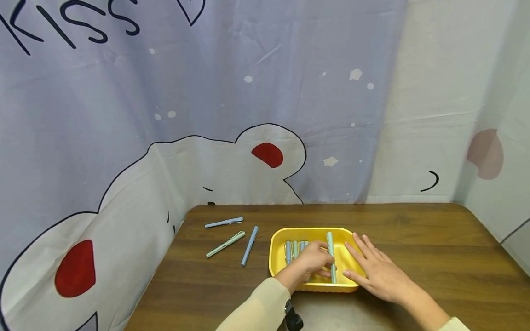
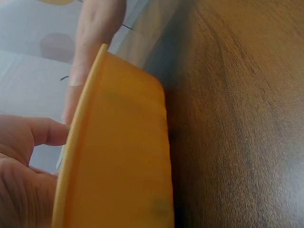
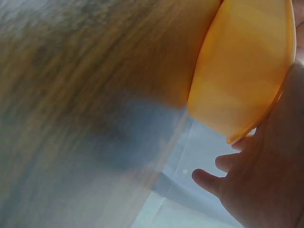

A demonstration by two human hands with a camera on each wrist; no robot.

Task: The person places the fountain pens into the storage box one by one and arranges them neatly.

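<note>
My left hand [image 1: 312,259] reaches over the yellow tray [image 1: 277,271] and pinches a light green pen [image 1: 330,243] at its fingertips. That pen stands roughly lengthwise in the tray's right half. Left of it, several blue and green pens lie side by side, partly hidden by the hand; a blue pen [image 1: 288,250] is the leftmost. My right hand [image 1: 378,271] has its fingers spread at the tray's right rim, and they overlap the rim in the head view. In the left wrist view the tray's outer wall [image 2: 118,142] hides most of what the left hand [image 2: 28,166] holds.
Outside the tray on the left lie a blue pen [image 1: 223,222], a green pen [image 1: 225,244] and another blue pen [image 1: 250,246]. The brown wooden table [image 1: 422,239] ends at a printed curtain [image 1: 331,115] behind it.
</note>
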